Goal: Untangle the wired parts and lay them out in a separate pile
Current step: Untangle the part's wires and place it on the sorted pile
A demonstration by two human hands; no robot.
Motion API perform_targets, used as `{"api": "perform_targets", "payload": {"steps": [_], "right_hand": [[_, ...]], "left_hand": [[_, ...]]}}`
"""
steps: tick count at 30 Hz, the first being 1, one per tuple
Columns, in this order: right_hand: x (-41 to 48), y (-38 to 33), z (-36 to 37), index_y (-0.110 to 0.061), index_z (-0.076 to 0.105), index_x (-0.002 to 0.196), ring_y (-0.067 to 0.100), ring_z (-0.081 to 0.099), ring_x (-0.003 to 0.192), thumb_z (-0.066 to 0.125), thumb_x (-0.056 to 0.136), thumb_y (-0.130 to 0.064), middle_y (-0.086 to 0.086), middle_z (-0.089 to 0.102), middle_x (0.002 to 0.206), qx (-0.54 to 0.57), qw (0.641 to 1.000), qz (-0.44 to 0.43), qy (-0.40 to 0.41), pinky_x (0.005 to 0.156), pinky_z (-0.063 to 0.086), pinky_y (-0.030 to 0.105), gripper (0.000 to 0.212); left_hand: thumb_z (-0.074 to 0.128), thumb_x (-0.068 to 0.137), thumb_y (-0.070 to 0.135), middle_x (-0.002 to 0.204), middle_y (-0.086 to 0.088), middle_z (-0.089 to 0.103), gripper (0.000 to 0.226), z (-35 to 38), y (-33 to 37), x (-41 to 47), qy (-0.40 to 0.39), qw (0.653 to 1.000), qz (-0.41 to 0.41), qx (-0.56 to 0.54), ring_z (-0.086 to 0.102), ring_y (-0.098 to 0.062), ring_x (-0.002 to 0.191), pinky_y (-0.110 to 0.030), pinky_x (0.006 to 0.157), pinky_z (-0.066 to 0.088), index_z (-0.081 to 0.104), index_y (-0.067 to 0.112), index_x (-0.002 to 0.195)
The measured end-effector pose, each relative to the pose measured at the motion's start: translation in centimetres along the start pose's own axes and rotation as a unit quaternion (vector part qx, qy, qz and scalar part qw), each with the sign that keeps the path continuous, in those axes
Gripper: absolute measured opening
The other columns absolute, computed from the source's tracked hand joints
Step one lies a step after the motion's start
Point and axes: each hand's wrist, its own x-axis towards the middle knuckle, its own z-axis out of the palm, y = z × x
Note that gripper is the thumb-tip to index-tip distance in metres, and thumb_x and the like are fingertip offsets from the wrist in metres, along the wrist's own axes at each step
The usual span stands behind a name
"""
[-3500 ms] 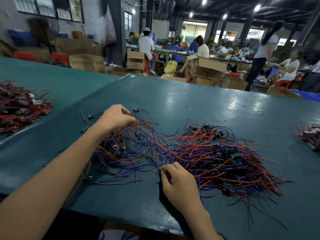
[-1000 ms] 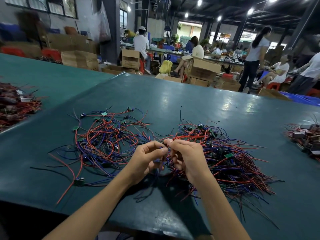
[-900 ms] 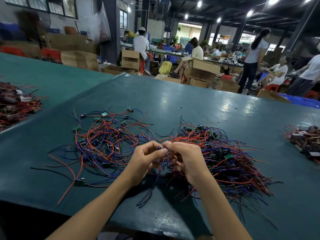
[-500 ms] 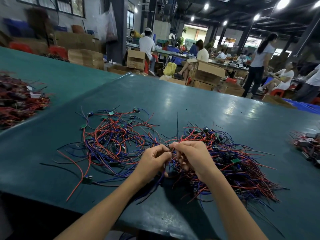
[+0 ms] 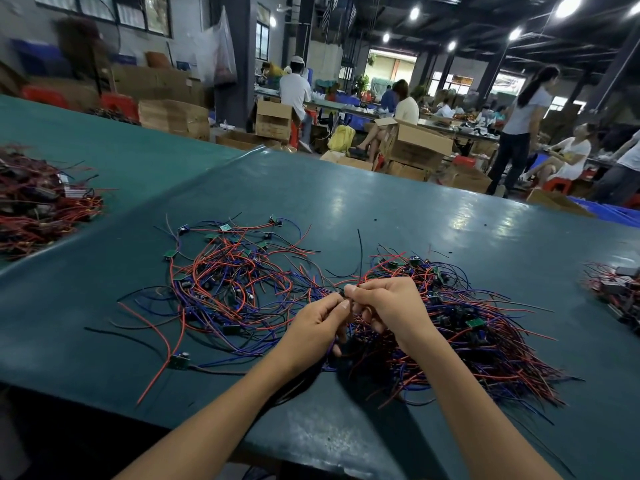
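Observation:
Two heaps of red, blue and black wires with small green boards lie on the green table (image 5: 398, 216). The tangled pile (image 5: 485, 334) is dense and sits to the right. The laid-out pile (image 5: 225, 278) is looser and spreads to the left. My left hand (image 5: 317, 329) and my right hand (image 5: 393, 308) meet at the tangled pile's left edge, fingertips together, both pinching a wired part (image 5: 348, 306) lifted a little above the table. One black wire (image 5: 360, 251) of it stands up from my fingers. The part's board is hidden by my fingers.
Another heap of dark red wires (image 5: 38, 202) lies on the neighbouring table at far left, and a smaller one (image 5: 616, 289) at the right edge. One loose wired board (image 5: 178, 362) lies near the front edge. Cardboard boxes and several seated and standing people fill the background.
My left hand came back from the left pile to join the right at the tangled pile. Over the last second both hands stay together working one part; a black wire now sticks up.

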Motion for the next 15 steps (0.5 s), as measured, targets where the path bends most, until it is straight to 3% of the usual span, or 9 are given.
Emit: {"api": "perform_targets", "payload": {"steps": [5, 11, 15], "right_hand": [[1.8, -0.6, -1.0, -0.003, 0.072, 0.056, 0.020, 0.048, 0.045, 0.078, 0.084, -0.009, 0.015, 0.063, 0.055, 0.007, 0.999, 0.017, 0.037, 0.036, 0.035, 0.022, 0.029], [4.1, -1.2, -2.7, 0.008, 0.073, 0.067, 0.022, 0.049, 0.047, 0.080, 0.082, -0.012, 0.016, 0.063, 0.055, -0.038, 0.995, 0.030, 0.083, 0.039, 0.037, 0.022, 0.026], [5.6, -1.5, -3.5, 0.004, 0.073, 0.062, 0.022, 0.051, 0.045, 0.081, 0.080, -0.013, 0.017, 0.064, 0.056, -0.045, 0.992, 0.027, 0.111, 0.039, 0.039, 0.023, 0.027]], "left_hand": [[0.050, 0.107, 0.021, 0.068, -0.007, 0.058, 0.028, 0.2, 0.0, 0.0, -0.010, 1.000, 0.015, 0.024, 0.060, -0.022, 0.063, -0.038, 0.056, 0.055, 0.058, 0.011, 0.082], [0.050, 0.106, 0.023, 0.070, -0.018, 0.065, 0.028, 0.1, -0.1, -0.1, -0.031, 0.997, 0.037, 0.057, 0.061, -0.013, 0.055, -0.028, 0.056, 0.053, 0.060, 0.009, 0.084], [0.050, 0.106, 0.023, 0.072, -0.017, 0.065, 0.028, 0.1, 0.0, -0.3, -0.032, 0.997, 0.047, 0.054, 0.061, -0.006, 0.056, -0.023, 0.055, 0.051, 0.060, 0.010, 0.084]]}}
